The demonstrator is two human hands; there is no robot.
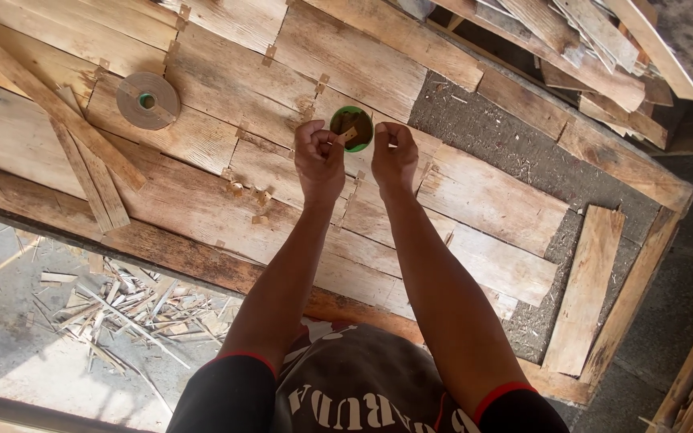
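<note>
— Rough wooden veneer sheets cover the tabletop [202, 208], patched together with little strips of brown tape. See the person leaning over it?

— Yes. Both hands are raised over the middle of the sheets. What are they holding?

— The left hand [319, 158] is curled into a fist, pinching the end of a short piece of brown tape [350, 135] between thumb and fingers. The right hand [395, 156] is curled too, just beside it, but I cannot tell whether it grips the tape's other end.

— And that green thing?

— A small green roll [352, 128], seen right between and just beyond the two hands, behind the piece of tape.

— Anything else around?

— A bigger tape roll [147, 100] lies flat on the sheets, well to the left. Long thin slats [82, 152] lie crossed near it, and wood scraps [122, 309] litter the floor below the tabletop's edge.
</note>
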